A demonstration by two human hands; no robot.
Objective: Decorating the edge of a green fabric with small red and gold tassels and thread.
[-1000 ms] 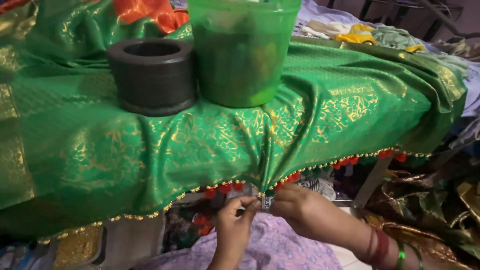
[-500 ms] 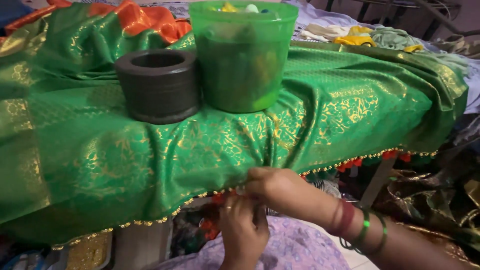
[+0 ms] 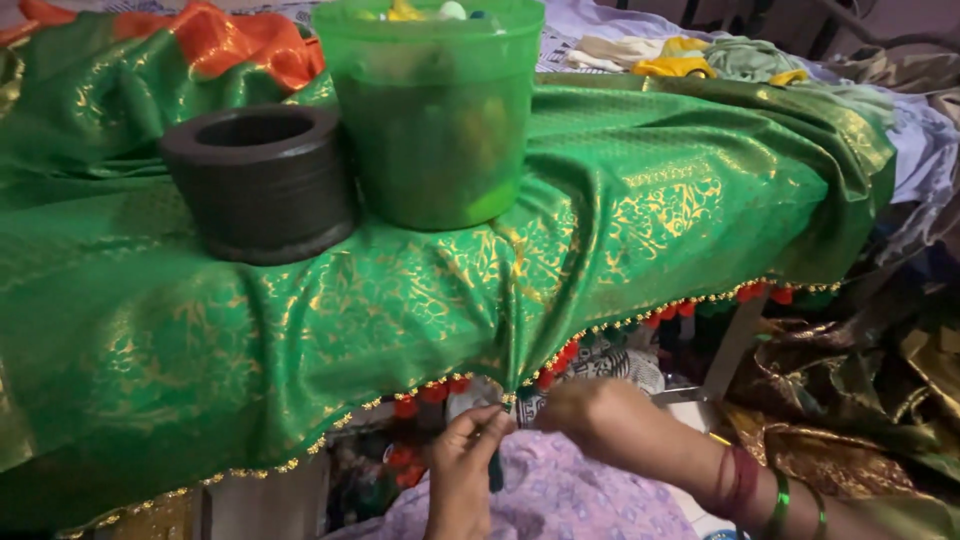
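A large green cloth with gold patterning (image 3: pixel 620 210) is draped over the bench, its hem hanging off the near side, where a gold beaded border with small red tassels (image 3: pixel 560 358) runs along the edge. On top of the cloth stand a green translucent plastic tub (image 3: pixel 435 110) filled with small items and, just beside it to the left, a dark ring-shaped cylinder (image 3: pixel 262 180); both seem to serve as weights. The cloth is drawn into a pucker at the hem directly below the tub, and that is where both hands work. The right hand (image 3: pixel 600 420), bangles at the wrist, is closed in a loose fist at the border, though what its fingers grip is hidden behind the knuckles. The left hand (image 3: pixel 465 470) has its fingers (image 3: pixel 480 425) pinched together on something thin at the hem, apparently a thread or tassel strand, with a short dark object (image 3: pixel 496 470) hanging below them that is too blurred to identify. The main hazard, as I judge it, is a strong downward pull on the hem: it could drag the slippery cloth forward and bring the tub toward the edge, tipping its contents. A lesser hazard is the pinched strand slipping free or snagging the beading, distorting the border.
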